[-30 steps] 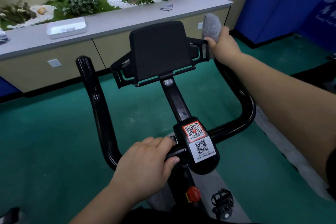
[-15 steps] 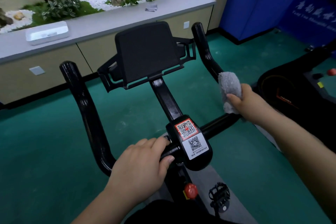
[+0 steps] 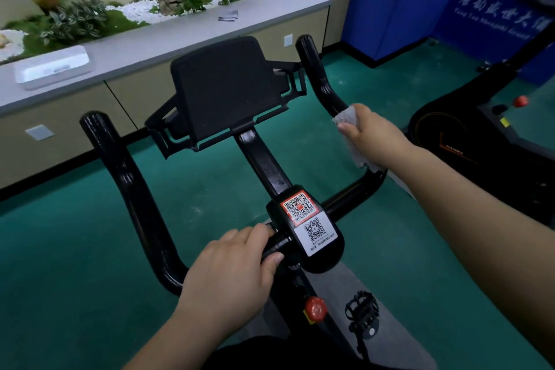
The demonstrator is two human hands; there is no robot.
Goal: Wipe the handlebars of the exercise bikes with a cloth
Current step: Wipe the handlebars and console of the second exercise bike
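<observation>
Handlebars, black, glossy; cloth, grey, soft.
Left hand (image 3: pixel 228 276): grip clenched on the crossbar beside the stem. Handlebars (image 3: pixel 126 177): rigid tube, judged slick, best steadied at the crossbar. Cloth (image 3: pixel 347 116): light, limp, nappy, easily bunched in the palm; wrapped round the right bar. Right hand (image 3: pixel 374 137): grip clenched on the cloth and the bar beneath.

Tablet holder (image 3: pixel 228 90) centred between handlebars (image 3: pixel 126 177), above QR stickers (image 3: pixel 309 221). Bench (image 3: pixel 168 39) behind with tray (image 3: pixel 52 67). Second bike (image 3: pixel 480 135) right.
</observation>
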